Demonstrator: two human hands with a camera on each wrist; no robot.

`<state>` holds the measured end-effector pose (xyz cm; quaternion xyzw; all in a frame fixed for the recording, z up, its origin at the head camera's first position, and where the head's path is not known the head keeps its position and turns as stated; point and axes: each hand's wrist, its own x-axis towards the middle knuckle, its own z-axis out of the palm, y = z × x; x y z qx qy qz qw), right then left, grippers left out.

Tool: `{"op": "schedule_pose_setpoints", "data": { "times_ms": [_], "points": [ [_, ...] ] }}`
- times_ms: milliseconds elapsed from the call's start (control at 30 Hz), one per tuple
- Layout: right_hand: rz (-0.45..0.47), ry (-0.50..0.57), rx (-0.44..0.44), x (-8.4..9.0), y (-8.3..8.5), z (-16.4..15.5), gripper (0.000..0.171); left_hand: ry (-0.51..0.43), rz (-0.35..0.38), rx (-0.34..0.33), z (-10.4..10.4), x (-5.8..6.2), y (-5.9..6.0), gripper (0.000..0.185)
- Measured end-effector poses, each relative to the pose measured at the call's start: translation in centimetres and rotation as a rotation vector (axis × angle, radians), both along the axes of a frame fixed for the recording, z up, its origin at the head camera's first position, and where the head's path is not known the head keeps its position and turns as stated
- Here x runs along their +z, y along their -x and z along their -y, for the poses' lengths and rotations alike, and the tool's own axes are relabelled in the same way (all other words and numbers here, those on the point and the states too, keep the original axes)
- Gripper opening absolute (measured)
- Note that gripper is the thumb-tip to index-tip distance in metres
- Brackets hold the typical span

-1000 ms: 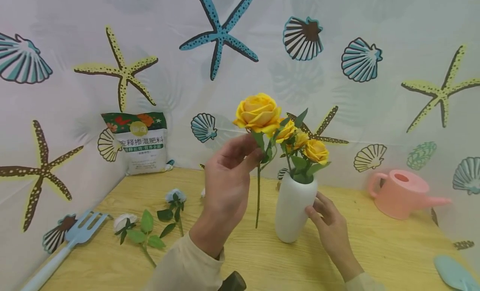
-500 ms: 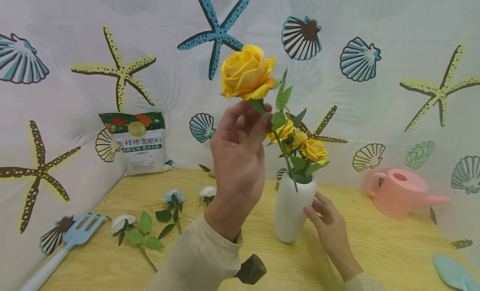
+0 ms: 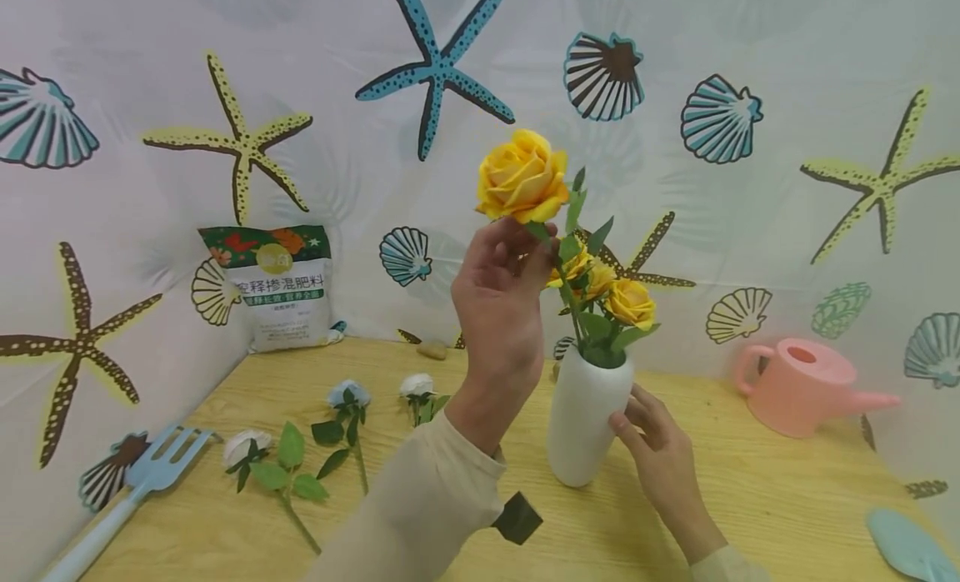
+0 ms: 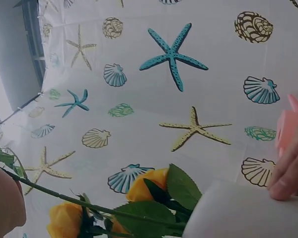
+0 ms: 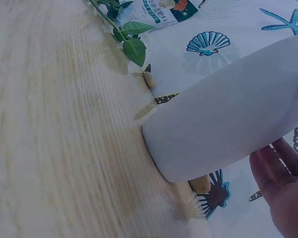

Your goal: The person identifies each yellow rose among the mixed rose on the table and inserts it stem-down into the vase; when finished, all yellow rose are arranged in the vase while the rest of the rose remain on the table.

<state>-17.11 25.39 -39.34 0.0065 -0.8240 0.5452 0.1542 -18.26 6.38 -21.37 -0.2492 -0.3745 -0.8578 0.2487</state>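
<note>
My left hand [image 3: 498, 315] pinches a yellow artificial rose [image 3: 522, 178] high on its stem, just under the bloom. The stem [image 4: 64, 197] slants across the left wrist view, its lower end at the mouth of the white vase [image 3: 588, 419]. Several smaller yellow rose blooms [image 3: 632, 303] with green leaves stand in that vase. On the vase's right side, my right hand [image 3: 663, 457] steadies it, thumb in front and fingers behind. The right wrist view shows the vase's base [image 5: 161, 153] on the wooden table, with fingers [image 5: 268, 171] against its wall.
White roses [image 3: 247, 449] and a pale blue rose [image 3: 349, 394] lie on the left of the table [image 3: 750, 515]. Farther left lies a blue garden fork [image 3: 153, 474]. A fertilizer bag [image 3: 288, 290] stands behind, a pink watering can [image 3: 802, 390] and blue shovel [image 3: 907, 544] at right.
My left hand first raised the rose, then lowered it to the right, bringing the stem's end from beside the vase to its mouth. The right hand and vase stayed put.
</note>
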Motion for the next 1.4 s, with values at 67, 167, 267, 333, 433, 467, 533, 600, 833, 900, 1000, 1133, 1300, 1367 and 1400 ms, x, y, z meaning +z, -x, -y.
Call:
{"op": "schedule_pose_setpoints", "data": {
  "times_ms": [67, 167, 267, 333, 433, 467, 533, 600, 833, 900, 1000, 1133, 1300, 1367, 1400],
  "points": [
    [0.002, -0.004, -0.001, 0.0, 0.0, 0.0, 0.052, 0.068, 0.018, 0.029, -0.2, -0.6, 0.4, 0.026],
    [0.012, -0.009, -0.002, 0.0, 0.0, 0.0, 0.052, 0.192, 0.015, 0.1, -0.3, -1.6, 0.9, 0.025],
    [0.017, -0.018, -0.005, 0.0, -0.1, 0.1, 0.052, 0.302, -0.013, 0.186, -0.3, -2.6, 1.1, 0.021],
    [0.009, -0.018, -0.007, 0.0, -0.1, 0.1, 0.052, 0.348, -0.04, 0.227, -0.3, -3.3, 1.2, 0.019],
    [-0.006, -0.022, -0.009, 0.0, -0.1, 0.0, 0.051, 0.381, -0.079, 0.27, -0.3, -4.2, 1.3, 0.014],
    [-0.01, -0.021, -0.01, 0.0, -0.1, 0.0, 0.051, 0.393, -0.093, 0.287, -0.4, -4.4, 1.2, 0.013],
    [-0.013, -0.018, -0.009, 0.0, -0.1, -0.1, 0.051, 0.419, -0.125, 0.321, -0.6, -5.1, 1.3, 0.012],
    [-0.015, -0.014, -0.009, 0.0, -0.2, -0.1, 0.051, 0.443, -0.152, 0.344, -0.8, -5.6, 1.3, 0.011],
    [-0.069, 0.012, -0.005, -0.1, -0.3, 0.1, 0.048, 0.547, -0.105, 0.334, -1.8, -7.4, 1.4, 0.011],
    [-0.087, 0.016, -0.002, -0.2, -0.3, 0.2, 0.047, 0.583, -0.068, 0.327, -1.9, -7.9, 1.4, 0.013],
    [-0.103, 0.015, 0.0, -0.3, -0.3, 0.3, 0.046, 0.638, -0.033, 0.326, -1.9, -8.4, 1.3, 0.017],
    [-0.095, 0.004, 0.01, -0.3, -0.2, 0.4, 0.047, 0.692, 0.012, 0.319, -1.5, -8.8, 1.3, 0.023],
    [-0.083, -0.007, 0.015, -0.3, -0.1, 0.3, 0.048, 0.731, 0.04, 0.294, -1.2, -9.2, 1.4, 0.025],
    [-0.087, -0.009, 0.018, -0.3, -0.1, 0.2, 0.048, 0.74, 0.038, 0.282, -1.0, -9.2, 1.4, 0.025],
    [-0.088, -0.009, 0.019, -0.3, -0.1, 0.1, 0.048, 0.745, 0.038, 0.275, -0.9, -9.3, 1.4, 0.025]
  ]
}}
